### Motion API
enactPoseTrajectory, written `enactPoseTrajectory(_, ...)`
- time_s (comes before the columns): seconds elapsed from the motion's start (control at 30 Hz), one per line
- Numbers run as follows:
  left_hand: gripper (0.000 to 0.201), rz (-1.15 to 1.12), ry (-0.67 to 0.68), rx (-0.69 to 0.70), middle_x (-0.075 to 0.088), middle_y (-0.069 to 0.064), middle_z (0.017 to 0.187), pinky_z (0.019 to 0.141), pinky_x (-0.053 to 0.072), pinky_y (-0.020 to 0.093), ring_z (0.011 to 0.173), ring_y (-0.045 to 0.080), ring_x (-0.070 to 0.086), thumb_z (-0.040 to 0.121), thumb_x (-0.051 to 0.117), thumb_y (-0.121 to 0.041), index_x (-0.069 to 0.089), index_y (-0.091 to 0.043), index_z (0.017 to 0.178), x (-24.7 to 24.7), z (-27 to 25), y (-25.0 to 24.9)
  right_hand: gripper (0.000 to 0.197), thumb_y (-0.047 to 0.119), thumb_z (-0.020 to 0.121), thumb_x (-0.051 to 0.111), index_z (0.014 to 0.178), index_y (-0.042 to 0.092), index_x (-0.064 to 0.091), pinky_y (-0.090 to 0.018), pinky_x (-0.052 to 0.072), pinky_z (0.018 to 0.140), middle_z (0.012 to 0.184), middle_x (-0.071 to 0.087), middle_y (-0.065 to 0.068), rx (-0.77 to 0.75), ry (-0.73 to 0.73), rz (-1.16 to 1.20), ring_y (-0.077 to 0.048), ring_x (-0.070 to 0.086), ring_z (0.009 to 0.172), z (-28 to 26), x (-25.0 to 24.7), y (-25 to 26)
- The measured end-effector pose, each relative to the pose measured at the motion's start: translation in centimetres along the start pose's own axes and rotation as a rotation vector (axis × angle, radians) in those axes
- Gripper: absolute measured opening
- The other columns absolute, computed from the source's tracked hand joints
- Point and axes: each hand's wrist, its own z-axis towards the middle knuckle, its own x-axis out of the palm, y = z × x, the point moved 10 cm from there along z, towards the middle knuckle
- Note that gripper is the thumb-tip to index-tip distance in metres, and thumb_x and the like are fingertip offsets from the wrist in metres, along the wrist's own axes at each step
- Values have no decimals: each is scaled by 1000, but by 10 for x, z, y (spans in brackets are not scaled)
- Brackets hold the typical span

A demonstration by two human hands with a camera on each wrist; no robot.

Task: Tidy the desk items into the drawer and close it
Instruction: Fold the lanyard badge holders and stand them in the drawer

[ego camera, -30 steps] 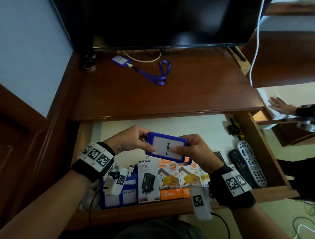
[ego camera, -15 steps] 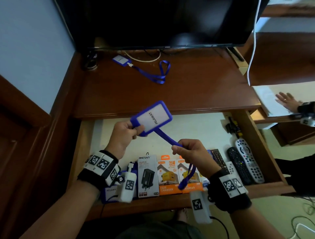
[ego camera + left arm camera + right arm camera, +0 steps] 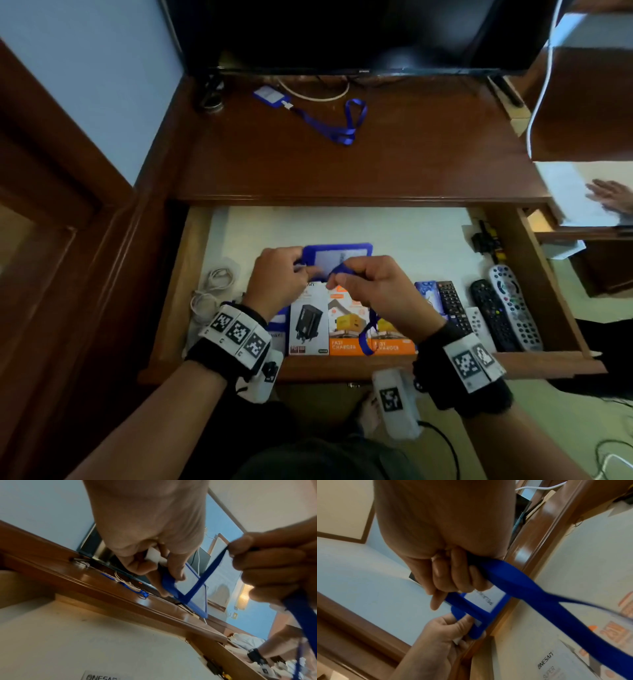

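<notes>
A blue badge holder (image 3: 337,257) with a white card is held low over the open drawer (image 3: 376,368). My left hand (image 3: 305,270) pinches its left end, seen close in the left wrist view (image 3: 164,577). My right hand (image 3: 337,277) pinches the blue lanyard strap (image 3: 364,337) right beside the holder; the strap's loop hangs down over the charger boxes. In the right wrist view the strap (image 3: 539,596) runs out of my curled fingers (image 3: 453,582) across the holder (image 3: 486,599). A second blue badge with its lanyard (image 3: 346,126) lies on the desk top near the screen.
In the drawer stand boxed chargers (image 3: 308,325) along the front, several remotes (image 3: 513,308) at the right and a coiled white cable (image 3: 212,287) at the left. A dark screen (image 3: 359,34) stands at the desk's back. Another person's hand (image 3: 609,195) rests on white paper at far right.
Both hands have come down with the badge holder from above the drawer's back to just over its floor. My right hand has slid up the strap, close to my left hand.
</notes>
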Motion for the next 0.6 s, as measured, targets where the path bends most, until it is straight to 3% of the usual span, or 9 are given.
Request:
enactPoseTrajectory(0.1, 18, 40, 162, 21, 72, -2, 82, 75, 53, 34, 79, 15, 66, 78, 76, -33, 74, -23, 93, 13, -14, 1, 23, 11, 93, 57, 72, 11, 67, -23, 29, 50, 55, 45, -2, -26, -50, -89, -15, 37, 51, -2, 0, 5)
enactPoseTrajectory(0.2, 11, 51, 322, 17, 72, -4, 85, 81, 54, 40, 83, 13, 65, 77, 76, -24, 74, -23, 88, 20, -25, -1, 22, 15, 93, 58, 73, 13, 67, -15, 37, 51, 61, 56, 3, -11, -91, -189, -6, 49, 53, -6, -6, 2)
enactPoseTrajectory(0.27, 14, 37, 427, 3, 72, -5, 88, 85, 54, 42, 86, 13, 66, 76, 77, -20, 74, -20, 90, 23, -33, -1, 21, 16, 92, 60, 74, 8, 69, -16, 38, 50, 58, 56, 5, 6, -121, -213, -2, 48, 50, -7, -12, -5)
enactPoseTrajectory(0.33, 14, -55, 543, -13, 73, -3, 91, 85, 55, 35, 88, 12, 68, 79, 74, -10, 73, -18, 91, 25, -44, -4, 22, 17, 90, 63, 69, 9, 69, -20, 35, 49, 52, 52, 5, 36, -156, -250, -6, 42, 48, -9, -18, -14)
enactPoseTrajectory(0.4, 17, -194, 642, -30, 73, -4, 89, 77, 53, 21, 85, 6, 68, 84, 68, -3, 70, -19, 90, 25, -57, -8, 26, 17, 89, 65, 63, 12, 65, -19, 32, 48, 49, 48, 6, 73, -152, -275, -7, 39, 46, -13, -18, -22)
enactPoseTrajectory(0.5, 21, -471, 613, -29, 73, -3, 85, 73, 52, 20, 83, 8, 69, 86, 60, 4, 67, -14, 91, 13, -64, -14, 30, 10, 93, 58, 63, 7, 59, -14, 30, 44, 49, 46, 3, 101, -111, -129, -4, 38, 42, -22, -9, -27)
enactPoseTrajectory(0.6, 20, -700, 469, -17, 72, 6, 98, 78, 54, 27, 93, 18, 68, 82, 59, -4, 66, -8, 100, -3, -59, -20, 26, 0, 96, 45, 77, -8, 62, -14, 28, 42, 56, 42, -9, 126, -140, 29, -9, 33, 44, -28, -5, -30)
